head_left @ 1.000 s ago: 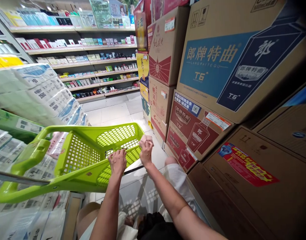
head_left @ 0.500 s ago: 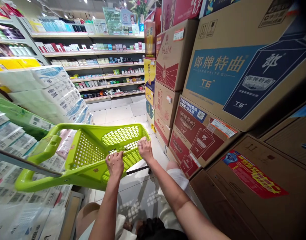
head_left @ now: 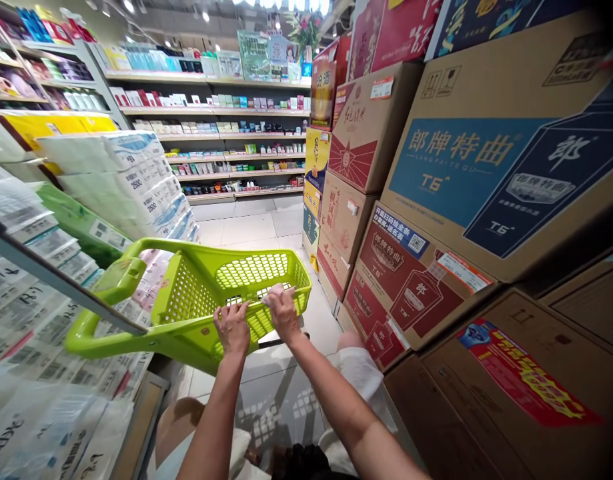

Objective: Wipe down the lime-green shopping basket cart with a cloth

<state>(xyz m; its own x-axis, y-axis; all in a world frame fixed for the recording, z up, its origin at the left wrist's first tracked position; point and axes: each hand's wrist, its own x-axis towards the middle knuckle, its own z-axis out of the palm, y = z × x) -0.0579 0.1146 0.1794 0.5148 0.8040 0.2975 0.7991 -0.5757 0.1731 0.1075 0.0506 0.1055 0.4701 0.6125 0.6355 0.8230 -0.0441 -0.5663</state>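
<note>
A lime-green shopping cart (head_left: 186, 337) with perforated walls stands in front of me, its looped handle toward the left. Fingers of my left hand (head_left: 233, 329) are curled over the near rim of its basket. Close beside it, nearer the basket's front corner, my right hand (head_left: 285, 317) is closed on a small pale pinkish wad (head_left: 275, 293), seemingly a crumpled cloth or tissue, pressed against the same rim. The basket looks bare where its inside shows; part of the near inside is hidden by the wall and my hands.
Cardboard liquor cartons (head_left: 451, 160) are stacked high on the right. Wrapped paper packs (head_left: 136, 180) pile up on the left, where a grey metal bar (head_left: 76, 280) crosses in front of the cart handle. Shelves of small boxed goods (head_left: 216, 110) line the back beyond the tiled floor (head_left: 241, 230).
My right hand has slid left along the rim, away from the front corner and closer to my left hand. The left hand keeps its hold. The view has shifted slightly.
</note>
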